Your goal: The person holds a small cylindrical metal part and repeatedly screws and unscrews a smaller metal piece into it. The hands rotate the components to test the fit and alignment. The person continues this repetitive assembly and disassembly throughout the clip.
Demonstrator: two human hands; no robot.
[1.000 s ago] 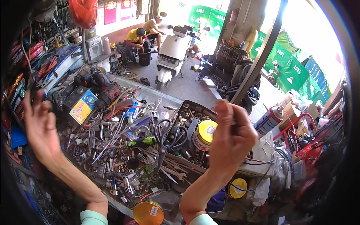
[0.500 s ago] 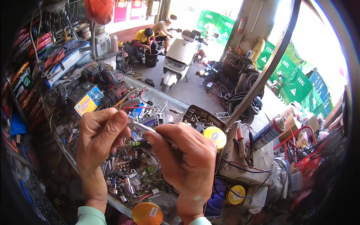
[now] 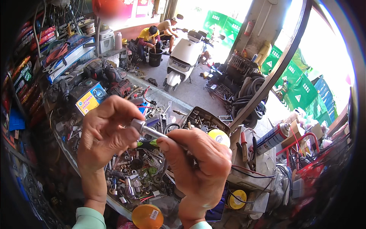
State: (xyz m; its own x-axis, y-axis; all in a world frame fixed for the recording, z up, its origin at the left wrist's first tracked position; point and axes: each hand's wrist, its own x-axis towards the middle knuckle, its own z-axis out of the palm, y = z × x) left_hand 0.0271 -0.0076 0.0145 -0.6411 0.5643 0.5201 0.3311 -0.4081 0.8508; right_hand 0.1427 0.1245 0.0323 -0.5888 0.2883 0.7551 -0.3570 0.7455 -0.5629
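Note:
In front of my chest I hold a silver metal bolt (image 3: 154,132) with a wide head. My right hand (image 3: 200,160) pinches its shank between thumb and forefinger, the other fingers curled under. The thumb and forefinger of my left hand (image 3: 106,133) are curled about the bolt's head, the thumb against its lower side; the head shows between the fingertips. Behind the bolt is a green and black handle (image 3: 148,144), partly hidden by my hands. Below lies a glass-topped counter (image 3: 171,100) strewn with loose nuts, bolts, springs and sockets (image 3: 130,187).
A blue and yellow box (image 3: 91,100) stands at the left. On the right are an open parts case (image 3: 202,114), a yellow lid (image 3: 219,136), a spray can (image 3: 272,137) and pliers (image 3: 244,147). Beyond are a white scooter (image 3: 185,59) and two people, one beside a black bucket (image 3: 155,57).
Both hands have shifted slightly. My left thumb and forefinger have spread from a tight pinch, uncovering the bolt's head. My right hand has moved a little right, still holding the shank.

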